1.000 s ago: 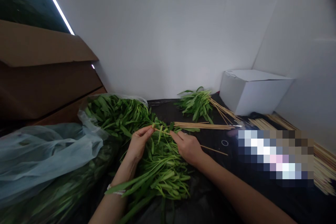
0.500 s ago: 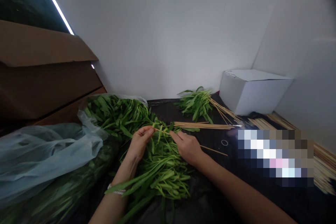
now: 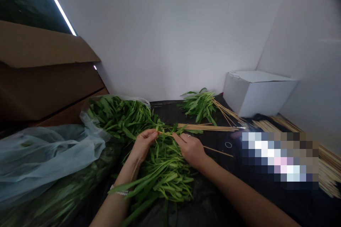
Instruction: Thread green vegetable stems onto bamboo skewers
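Your left hand (image 3: 142,145) is curled in a narrow grip around a small bunch of water spinach stems (image 3: 162,133), and your right hand (image 3: 190,150) pinches narrowly just beside it. A thin bamboo skewer (image 3: 218,151) runs out from your right hand over a black sheet (image 3: 213,191). The bunch sits between your 2 hands, directly above a loose heap of water spinach (image 3: 162,177).

To your left, a clear plastic bag (image 3: 86,118) holds a mass of leafy greens (image 3: 119,117). A pale blue plastic bag (image 3: 50,152) lies in front of it, with darker greens (image 3: 61,195) below; you cannot tell whether they are inside it. Behind sit brown cardboard boxes (image 3: 45,74), their contents hidden.

Ahead, a white cardboard box (image 3: 259,94) stands closed in the corner. Beside it lie a bundle of greens (image 3: 198,106) and a row of skewers (image 3: 205,127). More skewers (image 3: 329,165) lie at far right, beside a blurred patch.
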Motion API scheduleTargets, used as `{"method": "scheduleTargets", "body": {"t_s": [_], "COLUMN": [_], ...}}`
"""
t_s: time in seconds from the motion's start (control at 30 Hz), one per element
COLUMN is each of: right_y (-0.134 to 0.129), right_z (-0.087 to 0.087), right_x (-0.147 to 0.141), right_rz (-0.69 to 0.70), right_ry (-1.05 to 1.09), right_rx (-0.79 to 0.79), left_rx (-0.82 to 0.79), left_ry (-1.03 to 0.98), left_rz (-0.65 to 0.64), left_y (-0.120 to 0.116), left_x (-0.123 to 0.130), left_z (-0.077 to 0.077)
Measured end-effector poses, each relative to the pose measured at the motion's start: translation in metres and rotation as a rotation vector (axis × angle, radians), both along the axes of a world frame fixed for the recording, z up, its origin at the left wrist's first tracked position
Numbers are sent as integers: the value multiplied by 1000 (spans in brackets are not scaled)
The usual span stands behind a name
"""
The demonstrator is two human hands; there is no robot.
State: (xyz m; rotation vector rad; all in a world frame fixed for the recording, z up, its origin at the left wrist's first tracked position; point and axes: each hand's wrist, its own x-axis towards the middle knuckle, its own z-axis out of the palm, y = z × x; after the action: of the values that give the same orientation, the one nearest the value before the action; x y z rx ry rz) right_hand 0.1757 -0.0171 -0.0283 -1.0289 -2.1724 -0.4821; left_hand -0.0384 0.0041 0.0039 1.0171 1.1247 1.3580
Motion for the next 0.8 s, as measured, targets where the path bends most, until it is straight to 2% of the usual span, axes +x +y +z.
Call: {"method": "scheduleTargets", "body": {"t_s": [0.23, 0.47, 0.67, 0.8], "right_y": [-4, 0, -3, -3], "right_z": [1, 1, 1, 0], "right_x": [-2, -1, -2, -3], "right_rz": [-12, 17, 33, 30], "right_ry": [24, 76, 81, 76], "right_rx": [-108, -50, -159, -150], "left_rx": [34, 44, 32, 33], "left_ry": [12, -3, -9, 14], "left_rz": [14, -12, -13, -11], "left_y": [2, 4, 4, 3], "left_x": [-2, -2, -2, -1], "left_z": [-5, -9, -9, -8]}}
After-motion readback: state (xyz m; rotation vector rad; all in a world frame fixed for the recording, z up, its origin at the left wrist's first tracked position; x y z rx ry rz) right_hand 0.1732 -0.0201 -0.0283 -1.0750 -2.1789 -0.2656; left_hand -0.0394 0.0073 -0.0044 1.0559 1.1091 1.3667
